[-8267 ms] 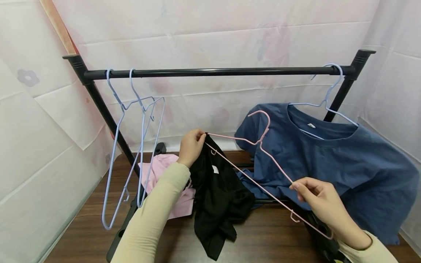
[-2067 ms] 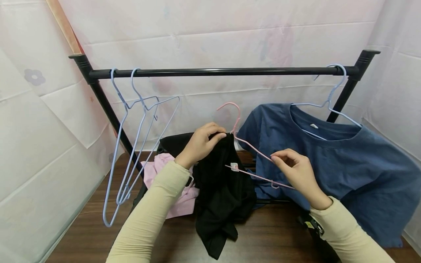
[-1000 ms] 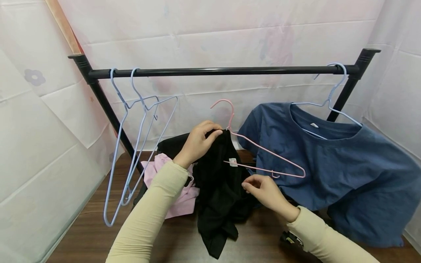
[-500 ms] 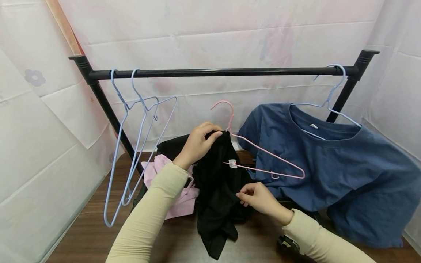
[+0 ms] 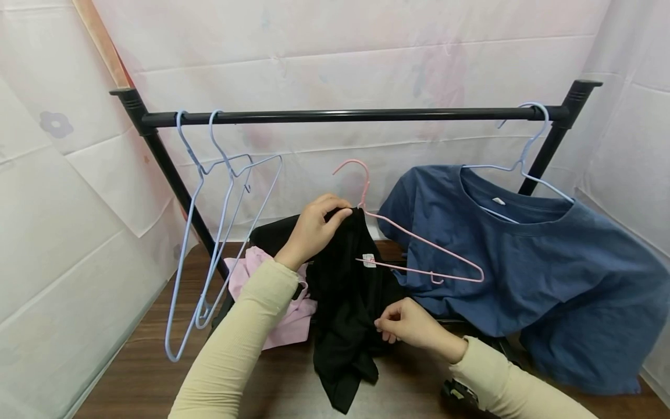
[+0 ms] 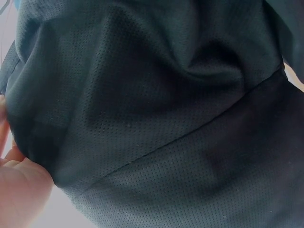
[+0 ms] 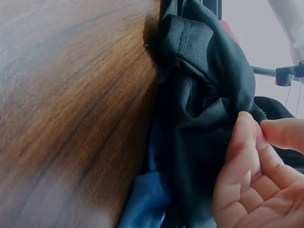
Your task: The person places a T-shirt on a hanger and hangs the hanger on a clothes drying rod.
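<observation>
A black shirt (image 5: 342,302) of fine mesh fabric hangs in the middle of the head view, a white label at its neck. My left hand (image 5: 314,230) pinches its upper edge beside the neck of a pink hanger (image 5: 424,240). The hanger's left part is hidden inside the shirt, while its right arm sticks out bare. Lower down, my right hand (image 5: 410,323) pinches an edge of the black fabric between thumb and fingers, as the right wrist view shows. Black mesh cloth (image 6: 152,109) fills the left wrist view, with left thumb and fingertips at its edge.
A black rail (image 5: 335,116) crosses above. Light-blue hangers (image 5: 180,256) hang at its left end; a blue T-shirt (image 5: 523,262) hangs on another at the right. Pink cloth (image 5: 285,320) lies behind my left forearm. Beneath is a brown wooden tabletop (image 5: 408,387).
The pink hanger's left part has gone into the black shirt. My right hand has let go of the hanger and moved down and left to the black fabric.
</observation>
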Demonstrator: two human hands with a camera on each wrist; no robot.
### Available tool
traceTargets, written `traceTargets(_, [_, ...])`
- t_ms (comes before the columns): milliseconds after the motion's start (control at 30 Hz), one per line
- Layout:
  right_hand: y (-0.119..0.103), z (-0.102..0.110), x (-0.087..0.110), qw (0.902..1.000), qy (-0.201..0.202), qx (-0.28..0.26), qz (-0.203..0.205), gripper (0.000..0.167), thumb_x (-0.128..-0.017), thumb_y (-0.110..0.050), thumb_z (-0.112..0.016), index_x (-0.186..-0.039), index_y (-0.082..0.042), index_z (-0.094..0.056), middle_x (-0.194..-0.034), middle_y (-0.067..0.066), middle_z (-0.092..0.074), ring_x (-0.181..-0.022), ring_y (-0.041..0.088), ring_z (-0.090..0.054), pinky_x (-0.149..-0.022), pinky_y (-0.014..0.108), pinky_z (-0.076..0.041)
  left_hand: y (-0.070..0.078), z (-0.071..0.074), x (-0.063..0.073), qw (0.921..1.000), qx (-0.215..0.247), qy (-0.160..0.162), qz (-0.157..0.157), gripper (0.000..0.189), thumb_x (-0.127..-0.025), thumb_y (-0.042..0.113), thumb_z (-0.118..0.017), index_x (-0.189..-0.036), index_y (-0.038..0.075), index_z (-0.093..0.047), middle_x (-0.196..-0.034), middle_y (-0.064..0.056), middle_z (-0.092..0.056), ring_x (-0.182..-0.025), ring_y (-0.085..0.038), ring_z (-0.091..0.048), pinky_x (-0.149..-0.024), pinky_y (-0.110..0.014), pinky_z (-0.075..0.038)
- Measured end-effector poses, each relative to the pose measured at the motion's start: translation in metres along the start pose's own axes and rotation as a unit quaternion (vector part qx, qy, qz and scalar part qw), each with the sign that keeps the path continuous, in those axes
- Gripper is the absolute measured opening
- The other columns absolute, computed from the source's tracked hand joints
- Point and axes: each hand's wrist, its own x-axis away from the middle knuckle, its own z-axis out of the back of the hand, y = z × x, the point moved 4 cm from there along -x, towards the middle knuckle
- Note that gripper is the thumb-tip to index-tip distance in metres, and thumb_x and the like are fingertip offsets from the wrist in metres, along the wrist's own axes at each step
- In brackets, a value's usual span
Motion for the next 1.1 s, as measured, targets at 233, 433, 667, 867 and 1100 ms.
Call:
traceTargets(233, [0.003,0.008,-0.002,0.9991,0.041,-0.011,0.003,0.016,-0.09,-0.01,-0.065,-0.082,0.0,-0.074,-0.068,0.011,-0.071,-0.058,0.012,-0.065,-0.052,0.023,-0.052,0.0,0.002,0.001,1.0,0.0,0.006,-0.001,0.018,-0.097,0.018,-0.062,-0.106,0.006,-0.072,-0.102,-0.007,-0.068,-0.099,-0.019,-0.064,-0.091,-0.036,-0.052])
traceTargets(433, [0.009,0.025,-0.001,0.993,0.115,-0.027,0.0,0.011,-0.089,-0.005,-0.064,-0.087,0.002,-0.073,-0.072,0.013,-0.07,-0.061,0.011,-0.065,-0.057,0.023,-0.053,-0.002,0.004,0.002,0.9999,0.001,0.014,-0.002,0.018,-0.097,0.015,-0.062,-0.106,0.004,-0.072,-0.103,-0.008,-0.069,-0.1,-0.02,-0.064,-0.092,-0.036,-0.052])
traceTargets(667, [0.017,0.046,0.004,0.9835,0.176,-0.04,-0.016,0.011,-0.089,-0.003,-0.065,-0.089,0.006,-0.071,-0.074,0.013,-0.071,-0.062,0.009,-0.065,-0.06,0.027,-0.056,-0.002,0.007,0.002,0.9997,0.009,0.022,-0.006,0.019,-0.097,0.015,-0.062,-0.106,0.003,-0.072,-0.104,-0.009,-0.069,-0.101,-0.021,-0.064,-0.092,-0.036,-0.052])
traceTargets(867, [0.015,0.067,0.008,0.9753,0.215,-0.05,-0.009,0.013,-0.09,-0.001,-0.064,-0.091,0.01,-0.07,-0.075,0.017,-0.071,-0.062,0.009,-0.066,-0.06,0.026,-0.057,-0.002,0.008,0.002,0.9997,0.011,0.022,-0.004,0.018,-0.097,0.015,-0.061,-0.106,0.003,-0.071,-0.105,-0.009,-0.068,-0.102,-0.021,-0.064,-0.093,-0.036,-0.051])
traceTargets(1100, [0.019,0.088,0.011,0.9662,0.251,-0.058,-0.015,0.017,-0.092,-0.001,-0.062,-0.096,0.014,-0.067,-0.074,0.011,-0.071,-0.063,0.009,-0.067,-0.06,0.026,-0.057,-0.002,0.01,0.003,0.9996,0.012,0.026,-0.005,0.019,-0.098,0.015,-0.06,-0.107,0.003,-0.071,-0.105,-0.009,-0.068,-0.101,-0.02,-0.064,-0.093,-0.035,-0.051])
